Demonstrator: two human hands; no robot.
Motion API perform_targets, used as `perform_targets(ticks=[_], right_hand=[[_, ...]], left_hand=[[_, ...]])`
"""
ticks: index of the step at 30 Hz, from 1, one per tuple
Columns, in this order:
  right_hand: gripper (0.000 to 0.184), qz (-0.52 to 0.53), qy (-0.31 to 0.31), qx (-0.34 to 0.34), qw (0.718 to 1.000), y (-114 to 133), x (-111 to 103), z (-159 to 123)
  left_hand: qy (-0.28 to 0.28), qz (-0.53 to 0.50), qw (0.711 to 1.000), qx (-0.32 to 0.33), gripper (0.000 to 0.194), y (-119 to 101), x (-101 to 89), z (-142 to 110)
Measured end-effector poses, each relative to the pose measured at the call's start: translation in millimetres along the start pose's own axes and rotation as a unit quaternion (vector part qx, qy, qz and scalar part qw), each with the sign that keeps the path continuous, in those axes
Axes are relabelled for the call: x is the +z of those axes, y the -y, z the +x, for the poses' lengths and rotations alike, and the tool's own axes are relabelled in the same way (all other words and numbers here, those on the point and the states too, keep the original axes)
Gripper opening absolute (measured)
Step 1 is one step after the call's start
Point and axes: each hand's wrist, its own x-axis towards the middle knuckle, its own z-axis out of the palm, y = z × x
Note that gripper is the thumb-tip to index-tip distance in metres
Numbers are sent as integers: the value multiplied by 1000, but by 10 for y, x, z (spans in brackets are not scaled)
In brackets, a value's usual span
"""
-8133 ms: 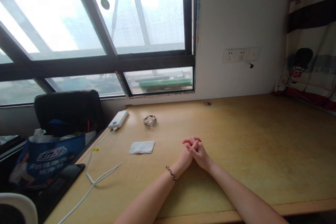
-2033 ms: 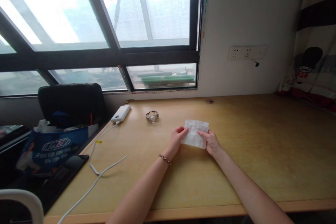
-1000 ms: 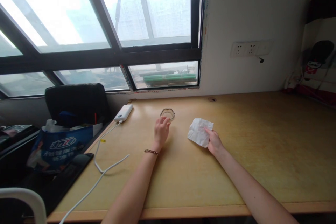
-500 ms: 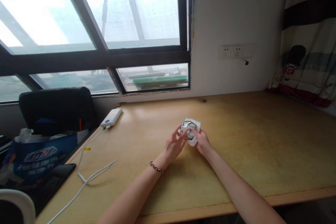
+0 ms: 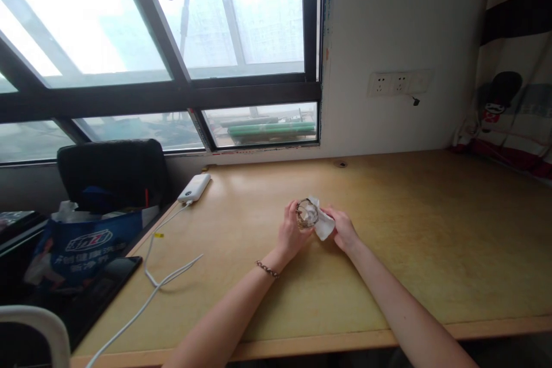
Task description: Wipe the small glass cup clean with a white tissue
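Observation:
My left hand [image 5: 288, 237] is closed around a small round see-through piece with a dark rim [image 5: 307, 215], which looks like a glass cup or dish. Its open side faces me, and something whitish shows inside or through it. A white tissue [image 5: 325, 229] touches the right side of this piece. My right hand [image 5: 343, 231] pinches the tissue, thumb on top, the other fingers partly hidden behind it. Both hands are just above the wooden table [image 5: 414, 230].
A white power bank [image 5: 195, 187] with a white cable [image 5: 146, 306] lies along the table's left edge. Beyond that edge are a dark tablet-like slab [image 5: 106, 293], a blue bag [image 5: 92, 241] and a black chair [image 5: 114, 169]. A wall socket [image 5: 400, 83] is behind the table.
The tissue was behind the round piece; now it is to the right, with my right hand drawn slightly away. The left fingers have shifted to the piece's left side. The view has turned slightly left.

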Motion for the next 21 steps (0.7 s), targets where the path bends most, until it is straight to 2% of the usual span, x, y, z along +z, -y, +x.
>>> perform_targets(ticks=[3,6,8,10,12,14,16,18,21], right_hand=[[33,-75,43,-18,996,-44,9,-34],[39,-136,82,-13,987,-88,17,-63],[43,-162,92,-1,983,-101,13,-67],[43,-188,79,-19,979,-96,5,-62],[39,-221,37,-79,971,-72,-4,-57],[34,-252,-15,-150,956,-37,-6,-61],[32,-263,-41,-190,945,-12,-5,-67],[33,-255,-25,-170,952,-19,-9,-64],[33,-211,42,-51,975,-88,-38,-37]], left_hand=[[-14,23,999,26,77,-9,-38,0],[13,49,996,73,75,18,-58,-13],[37,69,988,132,70,43,-61,-26],[55,85,973,206,63,52,-56,-39],[70,91,957,266,58,36,-49,-49],[81,86,948,296,57,2,-44,-56],[85,78,947,299,59,-28,-46,-60],[84,69,950,294,62,-42,-54,-63],[99,59,949,294,63,-34,-68,-69]])
